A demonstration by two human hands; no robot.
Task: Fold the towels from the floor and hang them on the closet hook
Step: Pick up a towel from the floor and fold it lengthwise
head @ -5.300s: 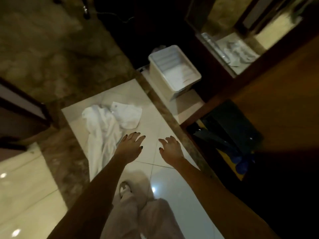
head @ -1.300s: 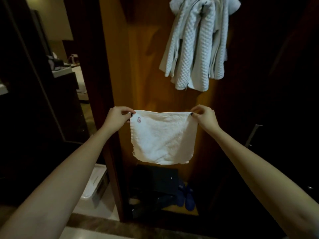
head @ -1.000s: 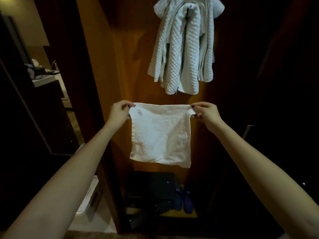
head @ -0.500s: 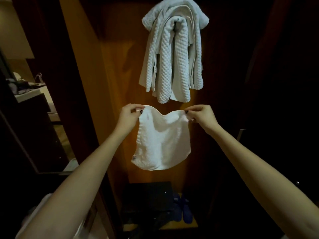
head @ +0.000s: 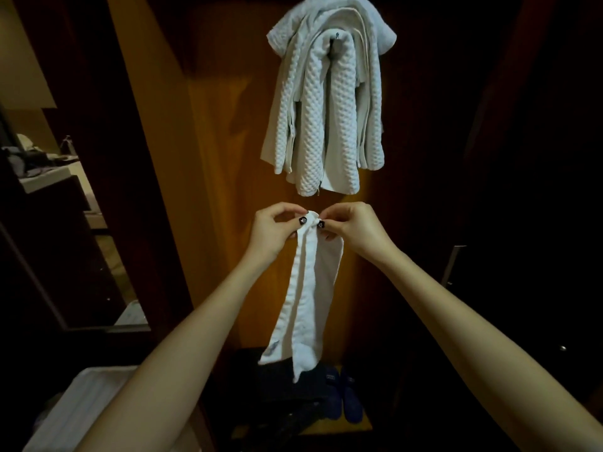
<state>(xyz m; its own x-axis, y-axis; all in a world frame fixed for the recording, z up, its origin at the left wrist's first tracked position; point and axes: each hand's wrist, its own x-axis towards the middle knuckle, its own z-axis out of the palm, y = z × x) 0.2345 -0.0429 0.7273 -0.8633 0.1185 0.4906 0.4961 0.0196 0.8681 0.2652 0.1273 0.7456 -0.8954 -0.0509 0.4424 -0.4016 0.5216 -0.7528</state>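
A small white towel (head: 308,298) hangs folded lengthwise in front of the closet's wooden back panel. My left hand (head: 275,231) and my right hand (head: 354,228) pinch its top corners together, fingertips almost touching. Above them a bundle of white waffle-textured towels (head: 326,102) drapes over the closet hook (head: 336,37); the hook itself barely shows in the fold. The held towel's top sits just below the bundle's lower edge.
A white plastic bin (head: 85,402) stands at the lower left. Blue slippers (head: 346,399) and a dark bag (head: 280,393) lie on the closet floor. A dark door with a metal handle (head: 452,265) is on the right; a dim room opens on the left.
My hands have come together, closing the spread towel into a narrow folded strip. The view has tilted up slightly toward the hook.
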